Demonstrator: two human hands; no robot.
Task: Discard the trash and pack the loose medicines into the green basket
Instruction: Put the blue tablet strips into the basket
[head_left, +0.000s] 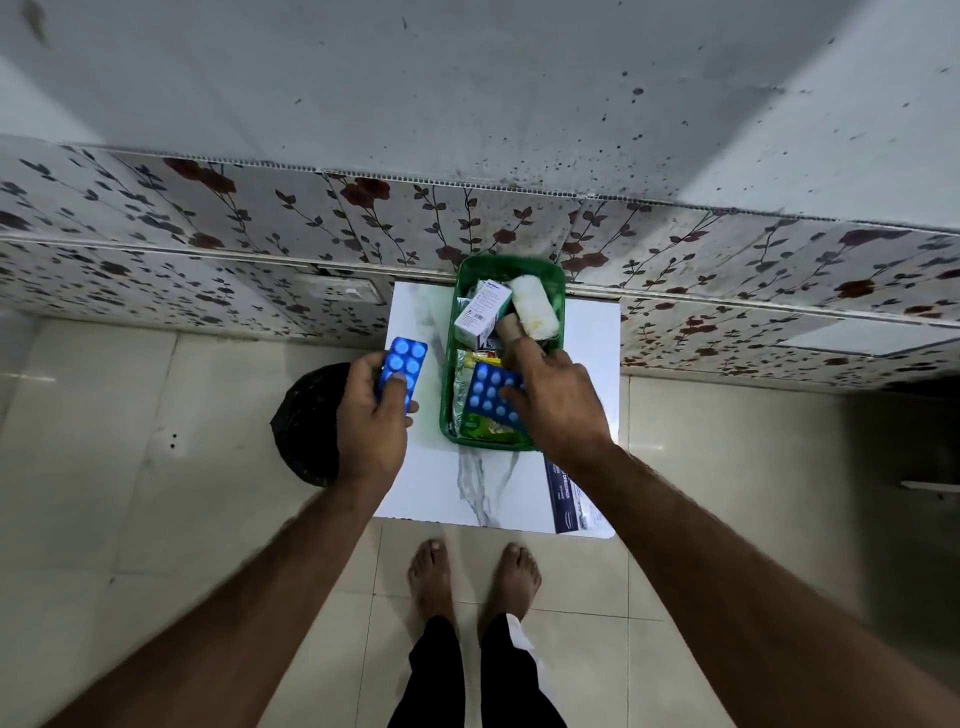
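The green basket (550, 270) stands at the back of a small white marble-look table (431, 483). Inside it lie a white medicine box (480, 312), a white roll (532, 309), green and yellow sachets (470, 384) and a blue blister strip (491, 397). My right hand (558, 400) reaches into the basket with its fingers on that blue strip. My left hand (371, 421) hovers left of the basket, gripping a second blue blister strip (405, 364) upright.
A black bin bag (306, 421) sits on the floor left of the table. A dark blue-and-white leaflet or packet (566, 499) lies at the table's right front corner. A floral-tiled wall runs behind; my bare feet stand before the table.
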